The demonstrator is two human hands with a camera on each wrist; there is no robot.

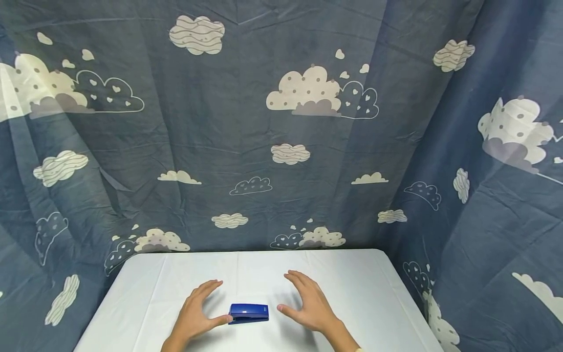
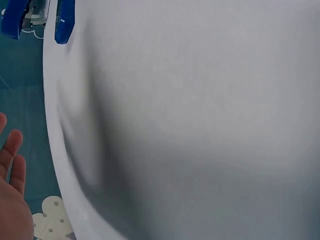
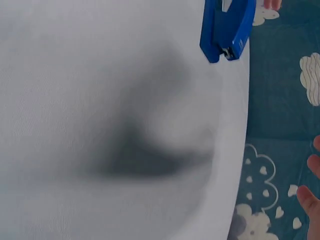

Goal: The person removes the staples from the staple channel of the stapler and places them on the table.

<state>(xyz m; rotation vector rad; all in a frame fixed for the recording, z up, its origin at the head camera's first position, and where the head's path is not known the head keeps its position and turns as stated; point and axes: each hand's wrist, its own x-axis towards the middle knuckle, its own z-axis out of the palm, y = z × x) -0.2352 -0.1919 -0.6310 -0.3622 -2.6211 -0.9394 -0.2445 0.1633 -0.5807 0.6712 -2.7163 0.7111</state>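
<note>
A blue stapler (image 1: 249,313) lies lengthwise across the white table, between the two hands. My left hand (image 1: 194,314) hovers to its left with fingers spread, and the thumb tip overlaps the stapler's left end in the head view; whether it touches cannot be told. To the right, with a gap to the stapler, my right hand (image 1: 311,304) is held with fingers extended and thumb apart, holding nothing. The left wrist view shows part of the stapler (image 2: 65,22) at the top left. In the right wrist view, one end of the stapler (image 3: 227,32) appears near the top.
The white table (image 1: 352,283) has rounded far corners. Behind it and at the sides hangs a dark blue curtain (image 1: 246,122) printed with clouds and hearts. Both hands cast shadows on the tabletop.
</note>
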